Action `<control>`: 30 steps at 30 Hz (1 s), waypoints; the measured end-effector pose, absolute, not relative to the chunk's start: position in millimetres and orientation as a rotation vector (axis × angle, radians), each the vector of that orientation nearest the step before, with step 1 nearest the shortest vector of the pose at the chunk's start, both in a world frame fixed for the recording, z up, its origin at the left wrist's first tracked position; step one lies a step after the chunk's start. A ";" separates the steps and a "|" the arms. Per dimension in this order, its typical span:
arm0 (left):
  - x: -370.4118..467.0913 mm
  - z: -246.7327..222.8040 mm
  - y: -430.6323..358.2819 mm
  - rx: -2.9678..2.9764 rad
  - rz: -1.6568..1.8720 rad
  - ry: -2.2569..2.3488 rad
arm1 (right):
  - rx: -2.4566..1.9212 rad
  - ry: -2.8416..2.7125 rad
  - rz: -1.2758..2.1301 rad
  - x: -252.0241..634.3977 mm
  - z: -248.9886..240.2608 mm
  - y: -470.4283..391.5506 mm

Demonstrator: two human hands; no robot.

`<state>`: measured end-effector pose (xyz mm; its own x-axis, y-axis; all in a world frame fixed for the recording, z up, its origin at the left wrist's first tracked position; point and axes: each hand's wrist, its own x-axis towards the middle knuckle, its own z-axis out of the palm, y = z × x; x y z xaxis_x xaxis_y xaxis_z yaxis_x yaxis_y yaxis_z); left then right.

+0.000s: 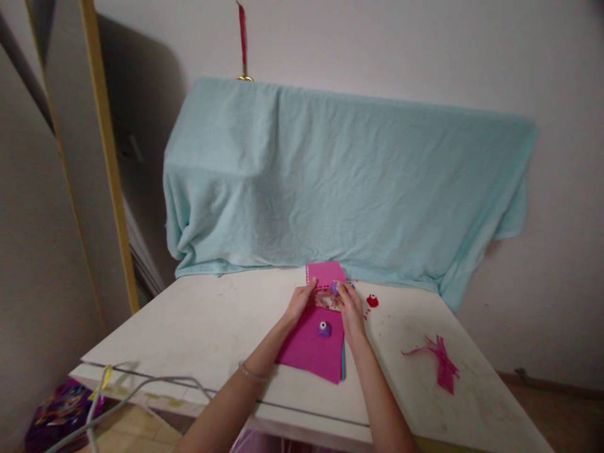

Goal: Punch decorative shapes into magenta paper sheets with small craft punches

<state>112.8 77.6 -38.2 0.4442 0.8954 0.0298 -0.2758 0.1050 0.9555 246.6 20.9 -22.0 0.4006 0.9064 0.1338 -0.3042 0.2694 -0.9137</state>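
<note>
My left hand (299,302) pinches the left side of a pink paper sheet (325,273), thumb on top. Small punched holes run along that sheet's left and lower edges. In my right hand (351,307) is a purple craft punch (335,288), closed on at the sheet's lower right edge; my fingers partly cover it. Below lies a magenta sheet (306,346) on top of other coloured sheets, a blue edge showing. A second purple punch (323,329) rests on the magenta sheet. Just right of my right hand sits a red punch (372,301).
Cut pink paper scraps (444,368) and tiny bits lie on the right of the white table (226,327). A light blue towel (358,189) hangs behind the table. Grey cables (155,379) cross the front left edge. A purple patterned bag or box (56,415) is on the floor.
</note>
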 end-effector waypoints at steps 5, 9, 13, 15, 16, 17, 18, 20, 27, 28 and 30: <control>110.1 -39.1 80.1 1.039 1.036 0.688 | -0.961 -0.735 0.929 245.3 -19.9 20.5; 106.9 -39.1 79.9 1.059 1.106 0.656 | -0.955 -0.717 0.964 245.0 -19.3 20.7; 104.8 -36.3 78.6 1.084 1.201 0.621 | -0.973 -0.743 0.973 246.1 -21.0 21.2; 104.3 -34.8 78.7 1.102 1.245 0.630 | -0.986 -0.758 0.966 246.8 -22.9 22.1; 104.1 -34.1 78.7 1.113 1.269 0.634 | -0.991 -0.762 0.960 247.2 -23.9 22.8; 104.1 -33.3 78.7 1.126 1.294 0.633 | -0.992 -0.766 0.954 247.5 -24.9 23.6; 104.2 -32.7 78.6 1.140 1.315 0.628 | -0.990 -0.774 0.948 247.7 -25.7 24.4; 104.6 -31.9 78.5 1.159 1.334 0.618 | -0.970 -0.792 0.940 248.2 -27.1 26.0; 107.5 -40.7 83.5 1.073 1.230 0.672 | -1.006 -0.801 0.910 250.6 -29.7 28.0; 107.7 -42.6 84.5 1.063 1.215 0.674 | -1.016 -0.799 0.912 250.8 -29.5 27.7; 107.9 -45.5 86.0 1.060 1.194 0.670 | -1.033 -0.801 0.913 251.2 -28.9 27.2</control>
